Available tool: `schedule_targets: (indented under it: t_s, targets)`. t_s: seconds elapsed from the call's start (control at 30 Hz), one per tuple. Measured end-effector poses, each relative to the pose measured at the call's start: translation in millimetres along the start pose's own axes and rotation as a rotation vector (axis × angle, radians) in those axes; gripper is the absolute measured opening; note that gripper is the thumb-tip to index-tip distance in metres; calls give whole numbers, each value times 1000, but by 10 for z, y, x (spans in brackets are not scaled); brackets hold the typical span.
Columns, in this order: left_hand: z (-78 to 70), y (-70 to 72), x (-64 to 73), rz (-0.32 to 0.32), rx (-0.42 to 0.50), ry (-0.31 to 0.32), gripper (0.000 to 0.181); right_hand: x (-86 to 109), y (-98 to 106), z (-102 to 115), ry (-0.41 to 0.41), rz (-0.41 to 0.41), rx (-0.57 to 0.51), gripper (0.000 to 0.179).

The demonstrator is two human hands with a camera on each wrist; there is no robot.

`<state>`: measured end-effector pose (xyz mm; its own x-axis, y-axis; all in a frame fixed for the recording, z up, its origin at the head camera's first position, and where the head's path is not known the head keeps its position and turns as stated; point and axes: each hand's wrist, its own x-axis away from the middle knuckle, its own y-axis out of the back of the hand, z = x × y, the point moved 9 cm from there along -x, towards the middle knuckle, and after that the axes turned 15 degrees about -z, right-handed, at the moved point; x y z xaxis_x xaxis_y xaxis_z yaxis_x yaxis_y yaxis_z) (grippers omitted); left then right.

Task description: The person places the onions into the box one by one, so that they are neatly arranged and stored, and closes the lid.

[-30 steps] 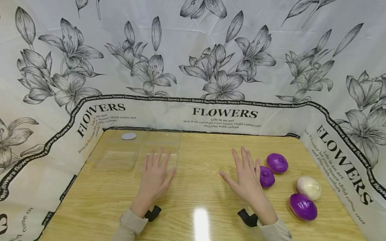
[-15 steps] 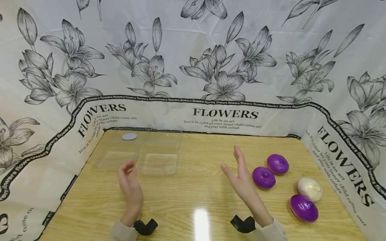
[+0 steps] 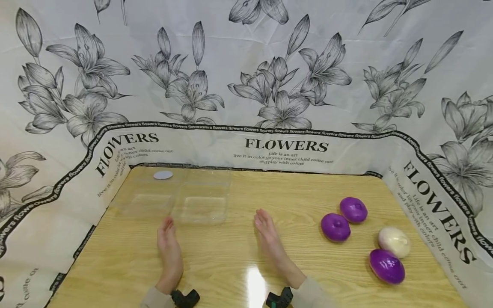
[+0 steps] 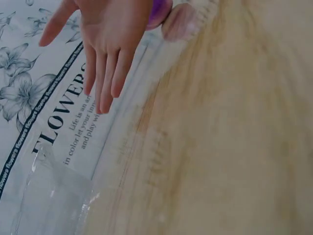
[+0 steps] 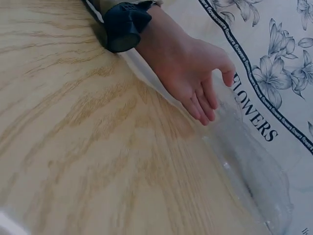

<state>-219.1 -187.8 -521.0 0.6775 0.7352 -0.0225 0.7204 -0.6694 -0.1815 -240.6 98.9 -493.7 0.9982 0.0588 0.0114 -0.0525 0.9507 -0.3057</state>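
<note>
Clear plastic container [image 3: 204,204] sits by the table's [image 3: 246,192] far left corner, as we see it, a white oval [image 3: 163,175] at its back. We hold our left hand [image 3: 169,252] near its front edge and our right hand [image 3: 272,241] nearer the table's middle, fingers straight to gently bent, gripping nothing. Along the right edge we have three purple rounded pieces [image 3: 336,227] and one white piece [image 3: 394,242], in two close pairs.

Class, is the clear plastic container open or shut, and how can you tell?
Open. The clear plastic container has its two halves spread side by side, neither covering the other.
</note>
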Motion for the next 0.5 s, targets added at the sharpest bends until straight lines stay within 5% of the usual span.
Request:
schedule_targets:
  t_s: [0.27, 0.5]
  targets:
    - [90, -145, -34, 41, -23, 34, 49, -152, -317, -340, -118, 39, -191, 72]
    - [116, -202, -182, 32, -60, -49, 50, -314, -527, -469, -118, 54, -198, 69]
